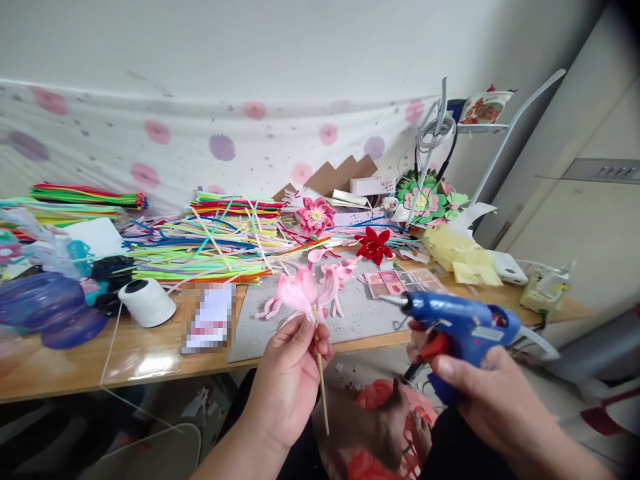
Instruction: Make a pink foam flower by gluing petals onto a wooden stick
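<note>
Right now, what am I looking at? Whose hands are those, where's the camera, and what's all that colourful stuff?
There's no robot here, just a person using two bare hands. The camera sits on that person's head, looking forward and down, so you see almost what they see. It's the only picture.

The left hand pinches a thin stick with pink petals at its top. The right hand holds a blue glue gun, its nozzle aimed towards the petals' side.

On the wooden table lie piles of colourful stems, probably pipe cleaners, a grey mat, a white cone of thread and a red flower.
</note>
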### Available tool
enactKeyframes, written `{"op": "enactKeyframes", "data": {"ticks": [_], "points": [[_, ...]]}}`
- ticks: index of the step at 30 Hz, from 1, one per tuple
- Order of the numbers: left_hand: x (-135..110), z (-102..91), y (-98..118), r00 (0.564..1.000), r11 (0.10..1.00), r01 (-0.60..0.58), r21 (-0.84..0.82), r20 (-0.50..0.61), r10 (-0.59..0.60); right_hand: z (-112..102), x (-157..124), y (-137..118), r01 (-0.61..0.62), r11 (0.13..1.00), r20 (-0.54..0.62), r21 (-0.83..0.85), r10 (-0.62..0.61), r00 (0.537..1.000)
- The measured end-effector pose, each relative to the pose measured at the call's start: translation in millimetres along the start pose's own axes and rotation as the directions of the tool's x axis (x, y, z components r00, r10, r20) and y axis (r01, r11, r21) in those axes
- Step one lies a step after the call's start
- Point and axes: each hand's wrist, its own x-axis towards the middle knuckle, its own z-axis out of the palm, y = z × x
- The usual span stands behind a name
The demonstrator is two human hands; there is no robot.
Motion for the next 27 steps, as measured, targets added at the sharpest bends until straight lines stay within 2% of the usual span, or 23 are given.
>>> {"op": "enactKeyframes", "data": {"ticks": [2,4,7,9,10,12,14,16,22,27], "points": [[-1,0.6,-1,1.0,1.0,-0.015,0.016,0.003,0.015,6,-5,8,-0.033,0.992,0.102,-0.125,0.046,0.994],[-1,0.9,-1,0.999,0.999,-0.036,0.032,0.015,0.036,12,-8,12,-0.005,0.979,0.123,-0.206,0.031,0.992],[-1,1.0,-2,0.998,0.997,-0.053,0.047,0.017,0.053,20,-8,16,0.073,0.947,0.015,-0.313,-0.072,0.997],[-1,1.2,-3,0.998,0.997,-0.059,0.055,0.022,0.058,23,-6,18,0.129,0.903,-0.052,-0.409,-0.164,0.985],[-1,1.4,-4,0.998,0.996,-0.063,0.06,0.031,0.061,24,-5,18,0.165,0.875,-0.041,-0.455,-0.205,0.978],[-1,1.7,-4,0.996,0.995,-0.074,0.066,0.05,0.071,24,-3,16,0.262,0.814,0.055,-0.519,-0.274,0.96],[-2,2.1,-5,0.995,0.994,-0.084,0.067,0.059,0.08,25,-1,12,0.352,0.766,0.15,-0.538,-0.324,0.934],[-2,2.2,-5,0.994,0.993,-0.09,0.077,0.061,0.085,27,1,7,0.398,0.735,0.166,-0.55,-0.37,0.914],[-4,0.5,-6,0.996,0.993,-0.078,0.084,0.058,0.073,36,6,-6,0.47,0.645,0.224,-0.602,-0.429,0.875],[-3,0.2,-7,0.997,0.994,-0.068,0.091,0.054,0.063,34,7,-6,0.481,0.599,0.246,-0.64,-0.433,0.867]]}}
